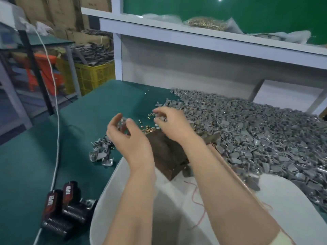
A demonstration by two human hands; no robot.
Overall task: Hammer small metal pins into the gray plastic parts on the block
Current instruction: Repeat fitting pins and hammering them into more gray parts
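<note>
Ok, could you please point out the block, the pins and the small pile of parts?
block [168,151]: head view, its dark top face.
pins [148,129]: head view, brass cluster past the block.
small pile [101,152]: head view, its middle, left of the block.

I see a white shelf frame [194,35] before a green panel [247,13], with cardboard boxes [44,11] stacked left above a yellow crate [95,75] (heaped with dark pieces).

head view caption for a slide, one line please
Left hand holds a gray part and right hand hovers over brass pins by the wooden block, beside a heap of gray parts.
</note>
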